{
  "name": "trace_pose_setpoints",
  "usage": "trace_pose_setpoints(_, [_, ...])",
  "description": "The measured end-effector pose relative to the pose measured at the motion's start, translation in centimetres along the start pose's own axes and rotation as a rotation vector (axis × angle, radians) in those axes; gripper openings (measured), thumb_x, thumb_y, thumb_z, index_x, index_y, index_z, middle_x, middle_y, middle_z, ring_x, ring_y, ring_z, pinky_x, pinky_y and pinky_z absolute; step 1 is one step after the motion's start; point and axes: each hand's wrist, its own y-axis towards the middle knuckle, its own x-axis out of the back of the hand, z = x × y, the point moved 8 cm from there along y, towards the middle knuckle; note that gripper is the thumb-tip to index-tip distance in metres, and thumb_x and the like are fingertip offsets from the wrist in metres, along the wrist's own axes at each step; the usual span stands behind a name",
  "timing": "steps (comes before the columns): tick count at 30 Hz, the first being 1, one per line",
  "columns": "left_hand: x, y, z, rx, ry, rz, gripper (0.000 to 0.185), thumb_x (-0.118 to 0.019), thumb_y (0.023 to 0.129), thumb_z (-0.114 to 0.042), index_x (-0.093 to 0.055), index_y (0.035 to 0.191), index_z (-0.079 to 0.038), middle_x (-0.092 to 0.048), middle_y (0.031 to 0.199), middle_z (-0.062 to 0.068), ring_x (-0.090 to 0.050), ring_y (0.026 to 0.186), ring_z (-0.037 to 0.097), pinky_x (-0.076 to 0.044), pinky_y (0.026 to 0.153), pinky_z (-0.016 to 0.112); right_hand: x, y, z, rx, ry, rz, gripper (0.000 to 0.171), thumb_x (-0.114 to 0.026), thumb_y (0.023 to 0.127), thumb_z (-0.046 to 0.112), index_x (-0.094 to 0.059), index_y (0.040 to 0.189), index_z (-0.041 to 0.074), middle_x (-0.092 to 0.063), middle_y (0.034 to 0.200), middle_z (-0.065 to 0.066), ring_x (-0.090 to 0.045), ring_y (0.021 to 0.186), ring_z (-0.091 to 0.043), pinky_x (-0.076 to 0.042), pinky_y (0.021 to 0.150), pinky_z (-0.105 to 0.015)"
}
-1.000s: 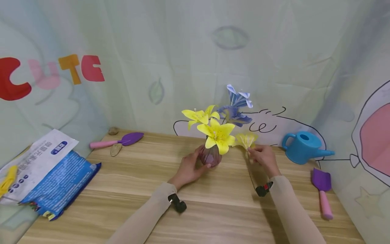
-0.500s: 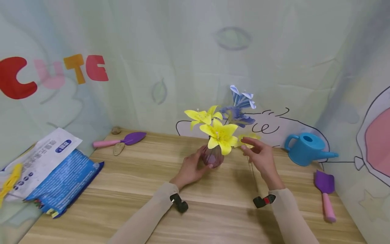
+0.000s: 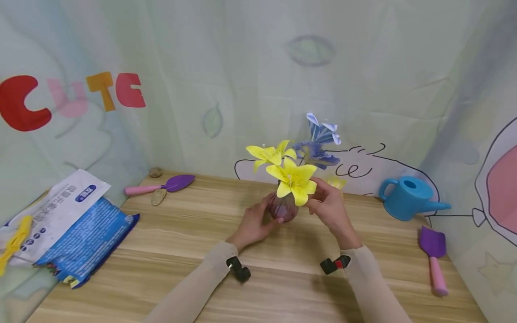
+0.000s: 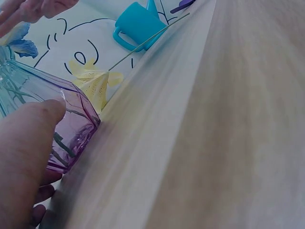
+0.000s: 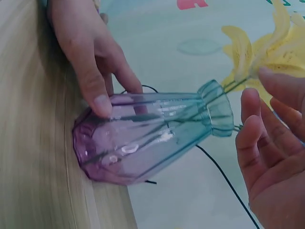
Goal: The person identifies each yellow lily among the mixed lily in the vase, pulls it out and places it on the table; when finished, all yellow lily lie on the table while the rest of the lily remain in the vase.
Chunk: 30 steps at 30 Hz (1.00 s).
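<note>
My left hand [image 3: 252, 225] grips a faceted glass vase [image 5: 143, 143], purple at the base and teal at the neck, standing upright on the table. Two yellow lilies [image 3: 294, 180] and blue flowers [image 3: 316, 153] rise from it, their stems visible through the glass. Beside the vase mouth is my right hand [image 3: 332, 211], fingers loosely bent; in the right wrist view its thumb tip is at a lily stem, with a gap between thumb and fingers. Another, paler lily [image 4: 93, 83] lies on the table behind that hand, its thin stem stretching toward the watering can.
A blue watering can [image 3: 408, 197] and a purple shovel with pink handle [image 3: 433, 258] lie to the right. At left are a purple trowel [image 3: 177, 183], two stones [image 3: 159, 196], a blue packet [image 3: 86, 240], a white packet [image 3: 56, 211] and a yellow tool [image 3: 16, 240]. Printed cloth walls surround the table.
My right hand has let go of the paler lily, which now lies on the table, and has moved left to the flowers at the vase mouth. The left hand has kept its grip.
</note>
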Motion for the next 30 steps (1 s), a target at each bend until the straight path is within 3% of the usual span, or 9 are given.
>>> trace_pose_setpoints(7, [-0.2, 0.0, 0.2, -0.009, 0.006, -0.009, 0.083, -0.072, 0.101, -0.046, -0.034, 0.167, -0.012, -0.057, 0.161, 0.018, -0.058, 0.147, 0.038, -0.04, 0.12, 0.07, -1.1, 0.4, 0.4, 0.011, 0.066, 0.032, 0.054, -0.071, 0.092, -0.004, -0.064, 0.144, 0.008, -0.072, 0.107, -0.001, -0.066, 0.072, -0.012, -0.054, 0.055, -0.027])
trace_pose_setpoints(19, [-0.1, -0.1, 0.1, -0.031, 0.006, -0.022, 0.082, -0.072, 0.101, -0.043, -0.035, 0.166, -0.011, -0.059, 0.158, 0.02, -0.06, 0.145, 0.04, -0.041, 0.12, 0.07, -1.1, 0.5, 1.3, 0.042, 0.108, 0.021, 0.052, -0.066, 0.089, -0.01, -0.064, 0.139, 0.004, -0.071, 0.096, 0.006, -0.064, 0.07, -0.015, -0.052, 0.054, -0.026])
trace_pose_setpoints(30, [0.0, 0.0, 0.0, -0.024, -0.001, -0.013, 0.083, -0.073, 0.101, -0.043, -0.034, 0.167, -0.012, -0.059, 0.158, 0.019, -0.06, 0.144, 0.04, -0.041, 0.119, 0.07, -1.0, -0.1, 1.1, 0.062, 0.123, 0.007, 0.055, -0.065, 0.088, -0.014, -0.063, 0.141, 0.003, -0.07, 0.101, 0.007, -0.062, 0.069, -0.011, -0.052, 0.054, -0.022])
